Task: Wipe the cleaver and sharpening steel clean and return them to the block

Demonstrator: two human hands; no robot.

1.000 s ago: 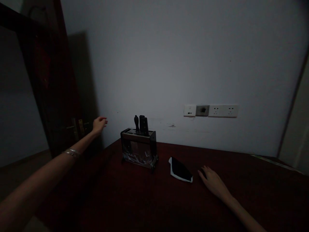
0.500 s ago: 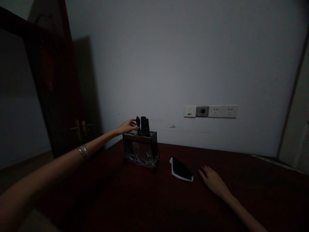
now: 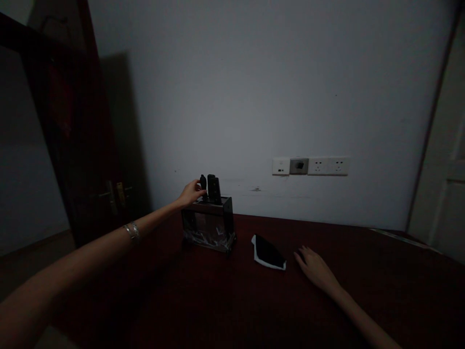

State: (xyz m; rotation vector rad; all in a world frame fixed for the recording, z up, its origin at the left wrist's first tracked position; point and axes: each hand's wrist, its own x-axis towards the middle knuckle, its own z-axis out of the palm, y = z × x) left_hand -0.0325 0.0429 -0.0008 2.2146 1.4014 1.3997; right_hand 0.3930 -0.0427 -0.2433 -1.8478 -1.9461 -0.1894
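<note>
Wall [image 3: 232,97] stood behind, dark red surface [image 3: 254,300] in front. Block [image 3: 207,223] stood upright on surface, near wall. Right hand [image 3: 317,269] lay palm-down on surface, fingers slightly spread. Left hand [image 3: 189,195] was at block's top, fingers curled at round handle [image 3: 203,181]; couldn't tell if pinching it. Black pad [image 3: 268,252], pale-edged, lay between block and right hand. Round handle stuck up from block, left of flat handles [image 3: 215,190].

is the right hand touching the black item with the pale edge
No, a strip of bare table shows between the right hand and the black item.
</note>
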